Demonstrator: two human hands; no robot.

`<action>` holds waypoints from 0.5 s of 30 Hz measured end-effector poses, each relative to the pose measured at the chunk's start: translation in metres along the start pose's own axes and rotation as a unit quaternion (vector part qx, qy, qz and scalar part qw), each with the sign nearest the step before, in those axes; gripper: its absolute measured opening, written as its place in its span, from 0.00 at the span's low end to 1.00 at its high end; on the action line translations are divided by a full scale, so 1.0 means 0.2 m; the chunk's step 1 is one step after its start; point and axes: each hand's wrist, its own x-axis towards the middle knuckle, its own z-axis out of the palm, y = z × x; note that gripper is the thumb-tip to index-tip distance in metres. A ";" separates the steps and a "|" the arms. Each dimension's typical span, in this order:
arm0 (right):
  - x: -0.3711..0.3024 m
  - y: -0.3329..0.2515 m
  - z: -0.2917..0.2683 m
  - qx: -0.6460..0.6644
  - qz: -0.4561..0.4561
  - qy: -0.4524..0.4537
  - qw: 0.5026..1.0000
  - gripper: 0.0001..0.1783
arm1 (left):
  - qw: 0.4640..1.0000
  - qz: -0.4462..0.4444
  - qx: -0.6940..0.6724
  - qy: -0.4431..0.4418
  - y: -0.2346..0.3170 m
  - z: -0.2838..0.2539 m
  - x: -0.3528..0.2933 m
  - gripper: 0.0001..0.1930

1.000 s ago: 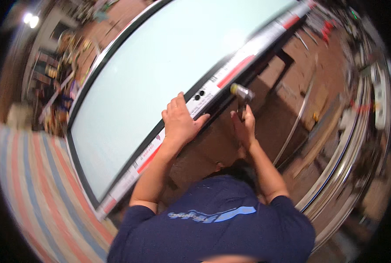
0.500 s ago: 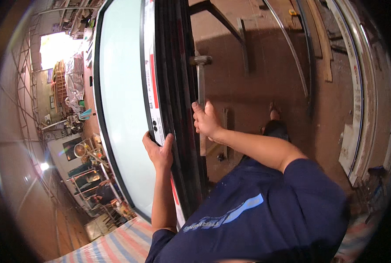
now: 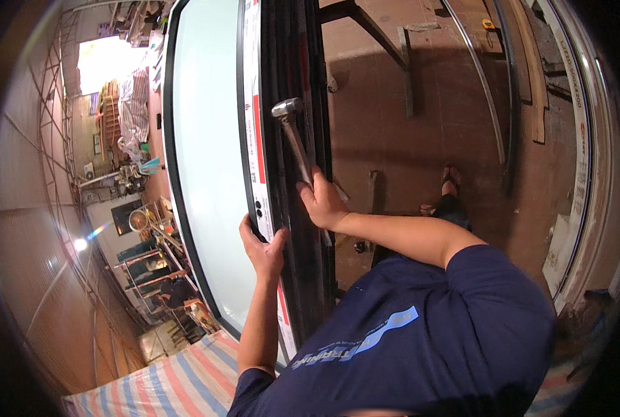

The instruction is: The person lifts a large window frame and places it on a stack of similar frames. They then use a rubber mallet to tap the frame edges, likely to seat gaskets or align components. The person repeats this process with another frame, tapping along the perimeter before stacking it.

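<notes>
My right hand [image 3: 326, 203] is closed round the handle of a hammer [image 3: 297, 147]. The metal hammer head [image 3: 287, 108] is over the ribbed black edge of a large framed panel [image 3: 292, 69]; I cannot tell whether it touches. My left hand [image 3: 262, 251] grips the panel's edge nearer my body, fingers over the white and red protective strip [image 3: 253, 139] and thumb on the black profile. Two small dark holes [image 3: 258, 208] show in the strip just beyond its fingers. Left of the strip lies the panel's pale glass [image 3: 209, 139], bordered in black.
On the brown floor at right lie long metal strips [image 3: 480, 76], wooden boards [image 3: 529, 69] and a yellow tape measure [image 3: 488, 25]. Black frame legs [image 3: 365, 28] stand beyond the panel. Striped sheeting [image 3: 164, 382] covers the lower left. A person [image 3: 174, 292] is in the background at left.
The hammer has moved left from beside the panel to over its black edge, its head now turned leftward. My left hand keeps its hold. The whole view has shifted slightly.
</notes>
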 end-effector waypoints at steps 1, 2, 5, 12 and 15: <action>0.01 0.01 -0.04 -0.003 0.037 -0.041 0.998 0.21 | 1.000 -0.001 -0.002 0.001 0.00 0.00 0.00 0.49; 0.02 0.02 -0.07 -0.010 0.093 -0.068 0.993 0.22 | 1.000 -0.010 -0.001 0.003 0.00 0.00 0.00 0.49; 0.02 0.02 -0.14 0.159 0.140 -0.038 0.977 0.19 | 1.000 -0.015 0.000 -0.002 0.02 0.01 0.01 0.49; -0.09 0.12 -0.06 0.074 0.041 0.021 0.996 0.16 | 1.000 -0.020 -0.015 -0.002 0.07 0.01 0.01 0.47; -0.11 0.22 -0.04 0.112 0.147 -0.041 0.982 0.20 | 1.000 -0.026 0.001 -0.006 0.07 0.02 0.02 0.47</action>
